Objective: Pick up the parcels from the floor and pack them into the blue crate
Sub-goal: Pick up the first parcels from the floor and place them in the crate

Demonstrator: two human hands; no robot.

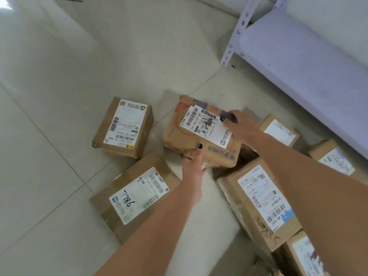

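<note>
Left hand (192, 163): grips near edge of printed parcel (201, 134)
Right hand (242, 126): clasps same parcel's far-right corner

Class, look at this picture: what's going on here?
A person bends over cardboard parcels scattered on a tiled floor. Both hands hold one parcel: the left hand at its near edge, the right hand on its far corner. Other parcels lie around it, one marked 7786, beside a white shelf. No blue crate is in view.
</note>
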